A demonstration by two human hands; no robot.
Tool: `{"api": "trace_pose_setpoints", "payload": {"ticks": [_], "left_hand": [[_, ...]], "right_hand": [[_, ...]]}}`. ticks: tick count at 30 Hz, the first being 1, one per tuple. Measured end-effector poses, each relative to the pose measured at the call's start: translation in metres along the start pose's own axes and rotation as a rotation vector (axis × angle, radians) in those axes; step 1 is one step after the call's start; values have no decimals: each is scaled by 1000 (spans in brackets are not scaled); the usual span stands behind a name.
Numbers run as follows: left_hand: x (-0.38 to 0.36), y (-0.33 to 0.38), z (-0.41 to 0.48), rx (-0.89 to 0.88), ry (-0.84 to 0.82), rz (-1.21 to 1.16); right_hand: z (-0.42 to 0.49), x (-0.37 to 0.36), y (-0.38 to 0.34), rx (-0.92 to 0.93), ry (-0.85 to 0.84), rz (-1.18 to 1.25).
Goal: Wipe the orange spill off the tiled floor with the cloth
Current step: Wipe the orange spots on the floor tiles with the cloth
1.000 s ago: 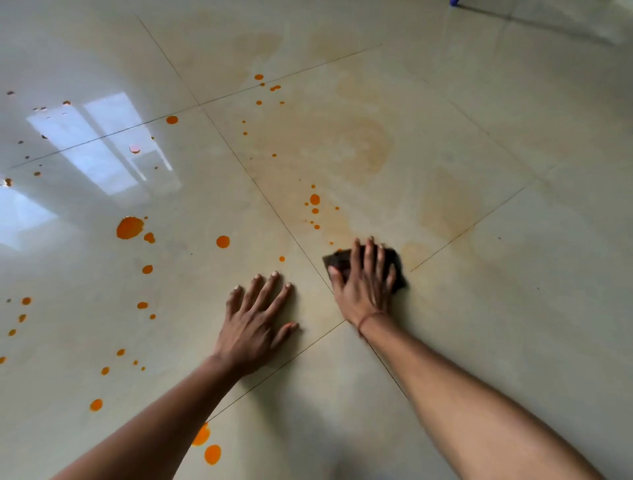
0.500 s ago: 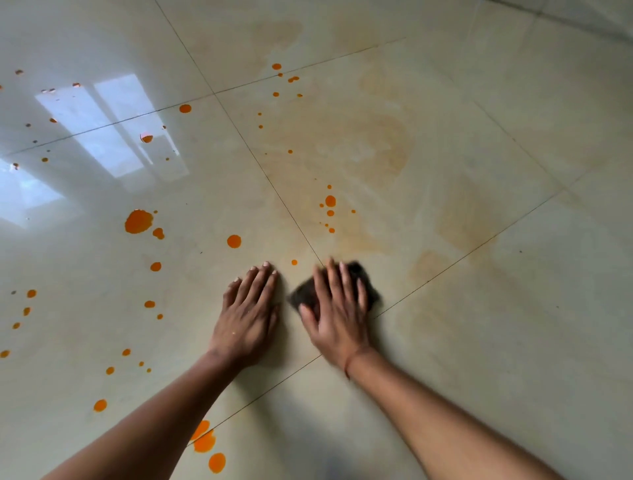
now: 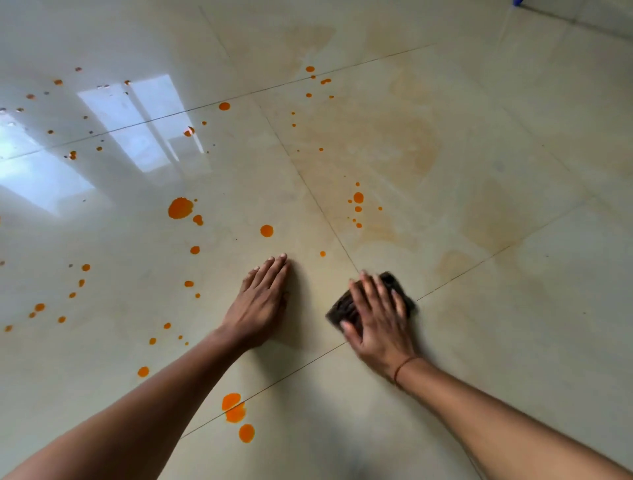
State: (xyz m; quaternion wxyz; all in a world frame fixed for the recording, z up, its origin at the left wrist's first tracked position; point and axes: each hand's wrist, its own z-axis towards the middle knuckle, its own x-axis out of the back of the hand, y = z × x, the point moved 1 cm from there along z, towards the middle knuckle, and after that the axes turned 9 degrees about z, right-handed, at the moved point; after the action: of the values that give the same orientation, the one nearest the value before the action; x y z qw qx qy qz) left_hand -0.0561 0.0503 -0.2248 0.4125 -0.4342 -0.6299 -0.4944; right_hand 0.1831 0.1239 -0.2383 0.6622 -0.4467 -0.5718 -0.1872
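Note:
Orange drops lie scattered over the glossy cream tiled floor (image 3: 513, 342). The biggest blot (image 3: 180, 207) sits left of centre, a cluster (image 3: 358, 205) lies above my hands, and three larger blots (image 3: 235, 413) sit near my left forearm. My right hand (image 3: 380, 318) presses flat on a dark brown cloth (image 3: 394, 284), which shows past the fingers at its top and left. Flat on the tile to the cloth's left is my left hand (image 3: 260, 301), fingers together, holding nothing.
Pale orange smear marks (image 3: 394, 144) cover the tiles above and right of the cloth. A bright window reflection (image 3: 144, 130) glares on the left tiles. A small blue object (image 3: 516, 2) shows at the top right edge.
My right hand has slid the cloth to the right, away from my left hand, after it came left half a second ago. My left hand stays planted with fingers closed together.

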Motion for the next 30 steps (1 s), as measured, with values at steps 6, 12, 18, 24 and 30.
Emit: {"api": "trace_pose_setpoints", "payload": {"ticks": [6, 12, 18, 24, 30], "left_hand": [[4, -31, -13, 104, 0, 114], [-1, -37, -14, 88, -44, 7], [-1, -42, -14, 77, -57, -24], [8, -40, -16, 63, -96, 3], [5, -46, -31, 37, -74, 96]], "right_hand": [[72, -23, -75, -40, 26, 32], [47, -8, -29, 38, 5, 5], [22, -33, -87, 92, -5, 16], [59, -26, -80, -64, 5, 35], [-45, -32, -87, 185, -78, -3]]}}
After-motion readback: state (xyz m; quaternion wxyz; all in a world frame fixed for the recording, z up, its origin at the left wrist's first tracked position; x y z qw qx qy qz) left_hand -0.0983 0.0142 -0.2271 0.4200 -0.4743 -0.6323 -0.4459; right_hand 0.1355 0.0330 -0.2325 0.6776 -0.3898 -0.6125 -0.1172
